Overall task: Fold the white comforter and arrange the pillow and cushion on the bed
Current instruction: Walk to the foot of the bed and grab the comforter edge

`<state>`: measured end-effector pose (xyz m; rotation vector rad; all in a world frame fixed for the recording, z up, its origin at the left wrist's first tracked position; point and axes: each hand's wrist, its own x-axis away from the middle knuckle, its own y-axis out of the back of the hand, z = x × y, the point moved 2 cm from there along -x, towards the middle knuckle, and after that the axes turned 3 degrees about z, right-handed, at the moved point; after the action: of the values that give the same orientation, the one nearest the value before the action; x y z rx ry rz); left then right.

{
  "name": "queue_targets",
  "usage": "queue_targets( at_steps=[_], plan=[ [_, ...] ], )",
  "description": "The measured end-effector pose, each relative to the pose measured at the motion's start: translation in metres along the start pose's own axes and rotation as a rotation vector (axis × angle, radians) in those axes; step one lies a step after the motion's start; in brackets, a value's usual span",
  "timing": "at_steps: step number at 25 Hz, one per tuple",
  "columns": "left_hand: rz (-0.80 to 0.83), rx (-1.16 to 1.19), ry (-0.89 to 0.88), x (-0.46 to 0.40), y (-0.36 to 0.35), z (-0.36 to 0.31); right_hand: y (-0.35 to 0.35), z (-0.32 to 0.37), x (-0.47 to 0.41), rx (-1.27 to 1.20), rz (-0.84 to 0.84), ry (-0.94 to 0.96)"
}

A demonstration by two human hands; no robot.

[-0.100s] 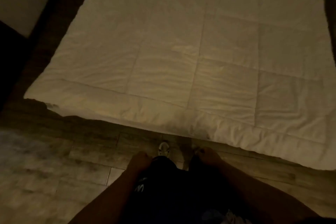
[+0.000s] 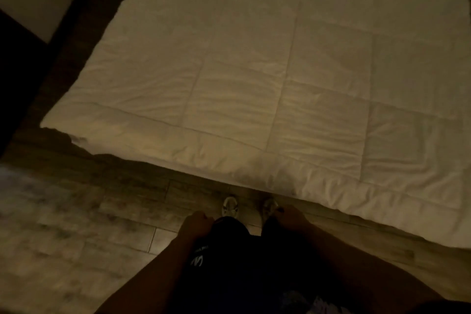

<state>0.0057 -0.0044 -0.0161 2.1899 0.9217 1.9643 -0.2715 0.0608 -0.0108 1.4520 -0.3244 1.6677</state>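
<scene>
White quilted comforter [image 2: 280,79] lies spread flat, seemingly on the floor.

- The single head view looks steeply down and forward from standing height.
- The person's legs, shoes [image 2: 230,206] and both forearms fill the bottom centre, nearest the lens.
- The floor [image 2: 76,211] lies lower left; the comforter [image 2: 280,71] spreads ahead, tilted, running off the top and right edges.

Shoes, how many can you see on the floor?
2. The left shoe and the right shoe stand side by side on the wooden floor, just short of the white comforter; dark trouser legs partly cover both.
</scene>
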Motion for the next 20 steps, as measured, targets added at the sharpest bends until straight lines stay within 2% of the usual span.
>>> queue_targets(
  at_steps=[6,10,14,18,20],
  plan=[
    [-0.052,0.235,0.137,0.022,-0.024,0.005,0.019,0.016,-0.021,0.212,0.162,0.082],
    [-0.116,0.428,0.286,0.043,-0.058,0.01,0.046,-0.005,-0.048,0.271,0.117,0.059],
    [-0.119,0.563,0.422,0.064,-0.092,0.021,0.075,0.006,-0.045,0.502,0.178,0.102],
    [-0.104,0.673,0.484,0.081,-0.115,0.03,0.073,0.021,-0.05,0.511,0.147,0.13],
    [-0.124,0.754,0.495,0.087,-0.122,0.035,0.065,0.03,-0.054,0.584,0.192,0.149]
  ],
)
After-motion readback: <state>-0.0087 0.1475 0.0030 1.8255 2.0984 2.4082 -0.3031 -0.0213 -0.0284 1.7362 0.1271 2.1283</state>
